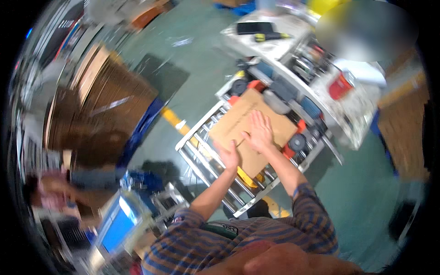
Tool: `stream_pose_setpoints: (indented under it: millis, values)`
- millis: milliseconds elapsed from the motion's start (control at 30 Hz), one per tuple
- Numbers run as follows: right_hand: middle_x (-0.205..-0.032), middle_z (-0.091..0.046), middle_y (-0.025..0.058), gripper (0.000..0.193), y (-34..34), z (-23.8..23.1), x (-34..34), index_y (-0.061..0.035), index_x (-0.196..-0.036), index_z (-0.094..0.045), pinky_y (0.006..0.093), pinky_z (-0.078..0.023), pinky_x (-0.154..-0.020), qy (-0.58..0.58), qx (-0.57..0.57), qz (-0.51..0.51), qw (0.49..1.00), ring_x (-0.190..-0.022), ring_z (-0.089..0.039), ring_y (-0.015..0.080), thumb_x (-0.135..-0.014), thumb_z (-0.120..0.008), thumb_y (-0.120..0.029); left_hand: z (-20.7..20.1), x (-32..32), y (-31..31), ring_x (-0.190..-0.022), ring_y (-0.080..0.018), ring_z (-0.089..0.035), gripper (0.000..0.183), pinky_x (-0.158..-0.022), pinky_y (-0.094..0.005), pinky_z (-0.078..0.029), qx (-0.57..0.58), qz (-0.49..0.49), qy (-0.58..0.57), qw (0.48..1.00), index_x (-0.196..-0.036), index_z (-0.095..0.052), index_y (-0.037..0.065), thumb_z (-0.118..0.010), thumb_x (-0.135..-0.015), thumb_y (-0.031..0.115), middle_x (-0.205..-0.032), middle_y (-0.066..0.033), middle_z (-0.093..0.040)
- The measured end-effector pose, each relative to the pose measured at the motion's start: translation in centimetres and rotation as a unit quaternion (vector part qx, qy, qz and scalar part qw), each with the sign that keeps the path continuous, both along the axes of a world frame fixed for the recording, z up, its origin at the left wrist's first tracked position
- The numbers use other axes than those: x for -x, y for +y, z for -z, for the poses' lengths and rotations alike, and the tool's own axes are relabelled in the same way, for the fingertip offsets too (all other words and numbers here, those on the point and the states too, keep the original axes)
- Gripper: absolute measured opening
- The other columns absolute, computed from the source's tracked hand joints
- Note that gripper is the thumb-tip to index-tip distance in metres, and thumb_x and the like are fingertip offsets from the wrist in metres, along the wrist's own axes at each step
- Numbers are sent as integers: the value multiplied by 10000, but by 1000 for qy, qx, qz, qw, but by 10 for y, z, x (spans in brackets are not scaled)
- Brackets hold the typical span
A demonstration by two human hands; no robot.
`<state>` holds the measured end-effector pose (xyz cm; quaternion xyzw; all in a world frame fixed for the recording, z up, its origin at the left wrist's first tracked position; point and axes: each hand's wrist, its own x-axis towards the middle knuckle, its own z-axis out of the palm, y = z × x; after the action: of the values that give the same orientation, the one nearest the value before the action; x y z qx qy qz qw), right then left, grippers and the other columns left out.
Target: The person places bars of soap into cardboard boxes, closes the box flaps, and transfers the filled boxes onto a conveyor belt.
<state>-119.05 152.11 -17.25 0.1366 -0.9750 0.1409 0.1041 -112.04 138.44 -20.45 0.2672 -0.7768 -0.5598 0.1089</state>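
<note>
A flat brown cardboard box [279, 126] with faint print on top lies on a metal roller conveyor [201, 158] in front of me. My right hand [259, 131] rests flat on the top of the box, its fingers stretched out and pointing away from me. At the near-left edge of the box is my left hand [228, 156], with its thumb apart from the fingers; the picture is slightly blurred there. Dark wheels [297, 142] with orange-red parts stand along both sides of the box, and grey machine parts [276, 101] press close to its far edge.
Beyond the conveyor, a white worktop [293, 27] bears a black phone-like slab [255, 28], a yellow-and-black tool [271, 37] and a red can [340, 87]. Stacked flat cardboard [114, 105] stands left. A blue-panelled machine [120, 222] is at the lower left.
</note>
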Motion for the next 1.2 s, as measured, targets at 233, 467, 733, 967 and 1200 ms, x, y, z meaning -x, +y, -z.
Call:
stream_pose_setpoints:
  millis: [233, 467, 733, 967, 1200]
  values:
    - [-1456, -297, 176, 733, 49, 13, 28, 7, -1397, -291, 429, -199, -1101, -26, -38, 57, 997, -1351, -264, 305, -888, -448, -497, -51, -56, -6, -1272, -363, -383, 740, -1044, -381, -321, 24, 270, -57, 961, -1410, -233, -9, -527, -891, 430, -1359, -268, -388]
    - [-1359, -415, 228, 729, -62, 13, -51, 47, -1311, -413, 446, -267, -1068, -180, -3, -110, 977, -1268, -376, 356, -872, -443, -534, -16, -244, -109, -997, -294, -615, 753, -846, -363, -479, -3, 128, -189, 974, -1337, -387, 9, -587, -822, 521, -1051, -183, -642]
    - [-1142, -579, 174, 672, -300, -212, -471, 30, -1191, -517, 393, -380, -965, -755, 253, -594, 112, -1086, -533, 281, -904, -417, -569, -37, -596, -206, -1028, -323, -596, 615, -887, -394, -465, -2, -358, -96, 929, -1241, -512, 30, -625, -802, 446, -1142, -194, -601]
    - [-997, -587, 156, 726, -276, -406, -713, 39, -961, -619, 349, -406, -876, -757, -123, -451, -457, -980, -542, 242, -867, -399, -646, -207, -918, -118, -1223, -347, -434, 655, -1027, -413, -340, 333, -736, -252, 533, -1286, -431, -54, -691, -779, 271, -1302, -243, -458]
    - [-751, -534, -15, 467, -244, -417, -804, -68, -895, -543, 206, -419, -658, -738, -278, -66, -611, -712, -520, 79, -907, -446, -525, -255, -1106, -69, -1184, -406, -440, 743, -975, -453, -382, 294, -774, -452, 333, -1324, -377, -52, -587, -840, 471, -1281, -282, -443]
